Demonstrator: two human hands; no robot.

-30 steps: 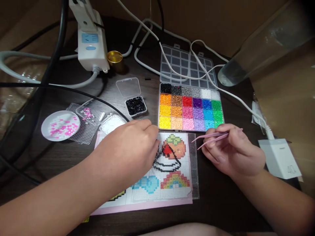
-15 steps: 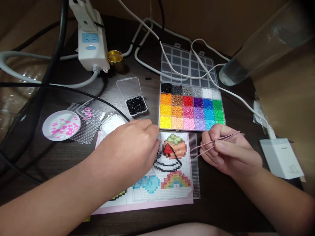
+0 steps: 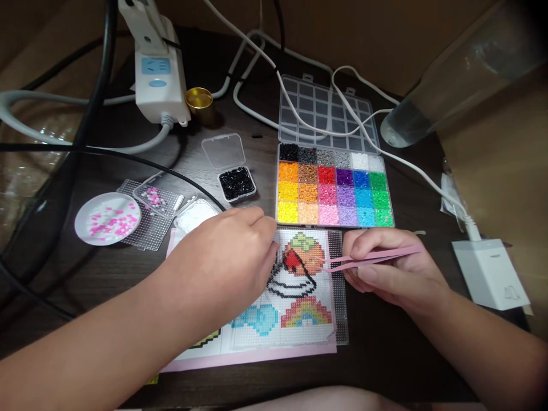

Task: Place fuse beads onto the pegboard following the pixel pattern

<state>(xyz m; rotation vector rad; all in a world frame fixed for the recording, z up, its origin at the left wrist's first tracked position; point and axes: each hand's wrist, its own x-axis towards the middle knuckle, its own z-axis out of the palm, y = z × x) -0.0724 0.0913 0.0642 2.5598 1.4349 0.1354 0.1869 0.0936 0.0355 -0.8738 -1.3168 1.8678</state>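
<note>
A clear pegboard [image 3: 338,285] lies over a printed pattern sheet, with bead pictures on it: an orange fruit with green leaves [image 3: 305,254], a black outline, a blue shape and a rainbow. My left hand [image 3: 222,265] rests on the board's left part, fingertips by the black outline; whether it holds a bead is hidden. My right hand [image 3: 391,274] grips pink tweezers [image 3: 372,258], whose tips point left at the board's right side, near the orange fruit.
A bead box [image 3: 334,191] with many colours stands behind the board, its lid open. A small box of black beads [image 3: 237,184], a white dish with pink beads [image 3: 107,218], spare pegboards, a power strip [image 3: 158,80], cables, a white charger [image 3: 490,274] and a clear bottle [image 3: 449,80] surround the spot.
My right hand has turned the tweezers and moved them down and left, from beside the bead box to the pegboard's right edge. My left hand has stayed put.
</note>
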